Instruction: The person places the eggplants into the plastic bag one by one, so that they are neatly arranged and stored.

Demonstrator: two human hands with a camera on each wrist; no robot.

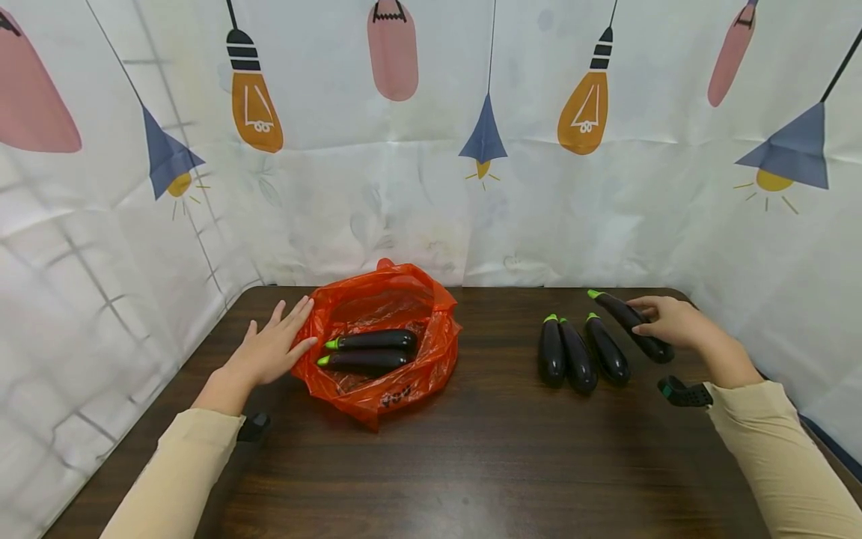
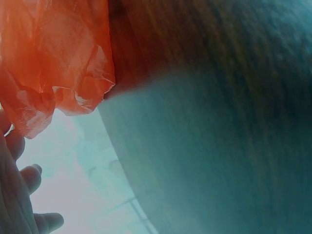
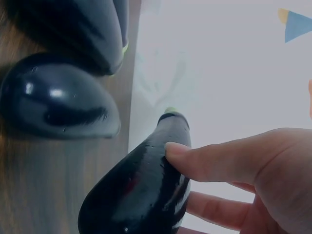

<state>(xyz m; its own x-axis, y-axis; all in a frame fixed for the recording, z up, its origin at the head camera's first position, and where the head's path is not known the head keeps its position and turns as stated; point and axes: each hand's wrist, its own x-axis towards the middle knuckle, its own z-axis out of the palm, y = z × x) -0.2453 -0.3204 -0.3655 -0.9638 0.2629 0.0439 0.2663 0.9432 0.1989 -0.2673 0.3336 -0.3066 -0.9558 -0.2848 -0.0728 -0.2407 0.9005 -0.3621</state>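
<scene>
Right hand (image 1: 667, 322), thumb and fingers pinching a glossy, tapered eggplant (image 1: 621, 314) with a green tip, near the table's (image 1: 471, 464) far right corner; three smooth eggplants (image 1: 577, 361) lie just beside. Left hand (image 1: 266, 352), fingers straight and spread, touches a crinkled, translucent red plastic bag (image 1: 441, 350) toward the far left corner; two eggplants (image 1: 373, 340) lie inside.

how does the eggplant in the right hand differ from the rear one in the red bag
The held eggplant is pinched by the right hand, while the rear eggplant lies inside the red bag, untouched by either hand.
In the head view, the held eggplant slants, green end up and left; the rear eggplant lies nearly level, green end left.
Both are dark and glossy.
</scene>
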